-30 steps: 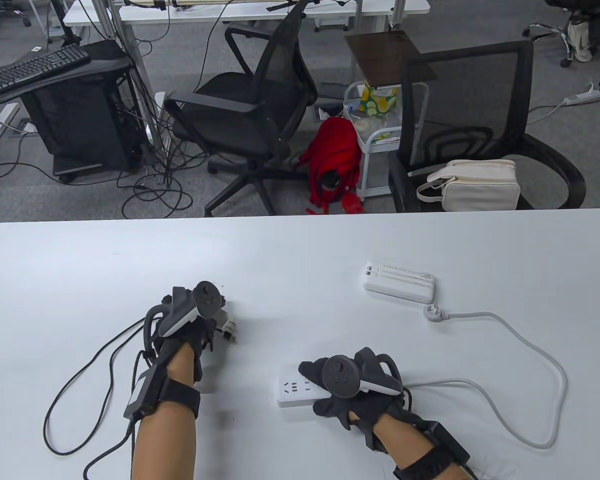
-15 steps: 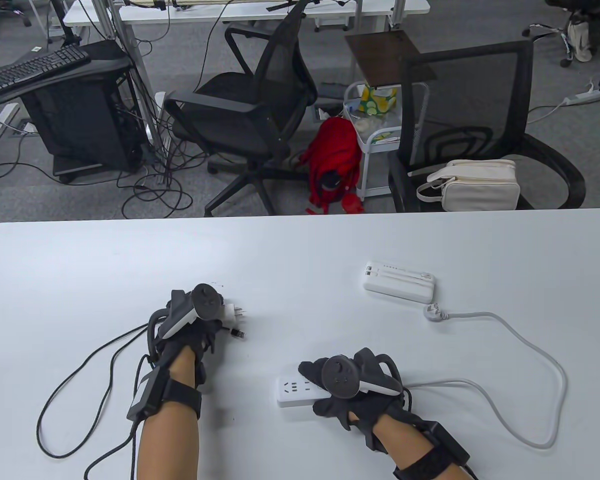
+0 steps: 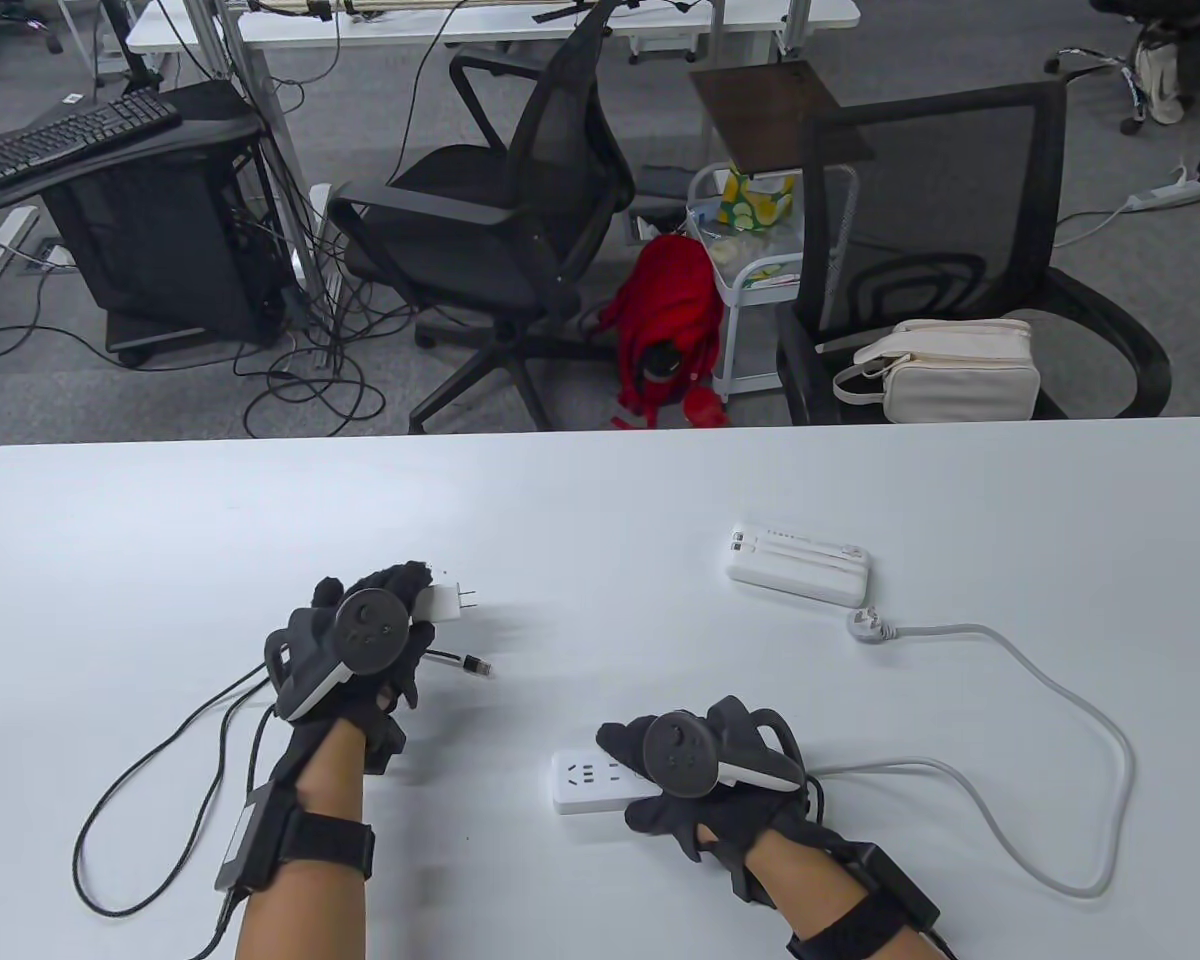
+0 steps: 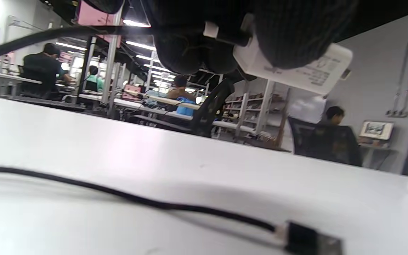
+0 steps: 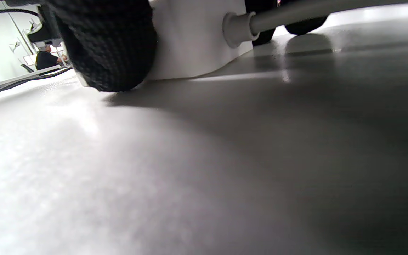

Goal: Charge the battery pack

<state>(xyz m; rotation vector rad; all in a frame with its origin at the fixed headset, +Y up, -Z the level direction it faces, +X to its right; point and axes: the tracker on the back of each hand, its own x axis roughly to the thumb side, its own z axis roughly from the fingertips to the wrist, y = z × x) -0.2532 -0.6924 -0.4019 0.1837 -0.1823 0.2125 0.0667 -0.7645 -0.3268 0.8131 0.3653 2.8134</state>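
We see the left hand (image 3: 360, 650) closed round a white charger plug (image 3: 447, 601), lifted off the white table (image 3: 160, 520), prongs pointing twd the right. In the left wrist view the fingers (image 4: 296, 32) wrap the charger's body (image 4: 313, 76); printing on it is too blurred to read. A black cable (image 3: 150, 740) loops across the table from under that hand, and its free connector (image 3: 475, 665) lies just beside the hand; where the cable meets the charger is hidden by the glove.

The right hand (image 3: 705, 775) rests over the white power strip (image 3: 590, 780), covering approx its right half, so we see only the left sockets. In the right wrist view a finger (image 5: 108, 46) presses vs the strip's end (image 5: 197, 39); how tightly the hand grips, we can't tell.

The battery pack (image 3: 798, 565) lies flat, well apart from both hands, near the strip's loose wall plug (image 3: 865, 622). Its white cord (image 3: 1090, 720) curves back under the right hand.
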